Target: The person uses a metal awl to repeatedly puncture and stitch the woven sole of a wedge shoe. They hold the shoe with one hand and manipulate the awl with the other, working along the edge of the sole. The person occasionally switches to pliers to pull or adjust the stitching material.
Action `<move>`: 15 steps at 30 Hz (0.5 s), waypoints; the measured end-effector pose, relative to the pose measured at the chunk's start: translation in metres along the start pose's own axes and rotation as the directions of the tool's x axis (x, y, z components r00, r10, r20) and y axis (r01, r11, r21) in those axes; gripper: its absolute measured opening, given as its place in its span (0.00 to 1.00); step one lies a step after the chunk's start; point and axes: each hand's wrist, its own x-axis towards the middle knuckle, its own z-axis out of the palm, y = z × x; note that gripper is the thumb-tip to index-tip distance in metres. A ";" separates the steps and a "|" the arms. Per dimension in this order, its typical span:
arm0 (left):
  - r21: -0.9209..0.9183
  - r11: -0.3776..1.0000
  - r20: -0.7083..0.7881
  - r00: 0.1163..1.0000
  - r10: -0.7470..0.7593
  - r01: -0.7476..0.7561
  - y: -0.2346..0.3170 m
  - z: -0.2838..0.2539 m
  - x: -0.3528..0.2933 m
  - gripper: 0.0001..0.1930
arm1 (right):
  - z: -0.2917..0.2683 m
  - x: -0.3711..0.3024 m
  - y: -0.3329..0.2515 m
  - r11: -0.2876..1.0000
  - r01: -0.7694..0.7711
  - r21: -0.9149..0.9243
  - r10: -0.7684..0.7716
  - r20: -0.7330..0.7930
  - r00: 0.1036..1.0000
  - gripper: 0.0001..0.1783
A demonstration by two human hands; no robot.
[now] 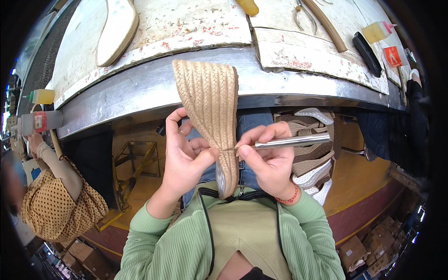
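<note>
A wedge shoe sole (pixel 205 95) wrapped in tan braided rope stands on end over my lap, its thick end up against the bench's metal edge. My left hand (pixel 182 163) grips its left side, the thumb lying on the braid near the narrow lower part. In my right hand (pixel 273 168) is an awl-like tool (pixel 298 141) with a round silver handle, pinched between thumb and fingers. Its thin tip points left and meets the braid close to my left thumb. Whether the tip goes under a strand is too small to tell.
Across the bench's metal edge (pixel 140 88) lie white boards, another sole (pixel 116 30), pincers (pixel 298 16), a wooden handle (pixel 326 25), a black object (pixel 367 53) and a bottle (pixel 377 31). Several soles (pixel 310 154) are stacked right of my lap. A co-worker (pixel 60 200) sits at left.
</note>
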 end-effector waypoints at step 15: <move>0.015 1.000 0.040 0.999 0.011 -0.011 -0.001 -0.004 0.000 0.42 | -0.004 -0.002 -0.004 0.798 0.371 -0.474 -0.272 0.265 0.925 0.22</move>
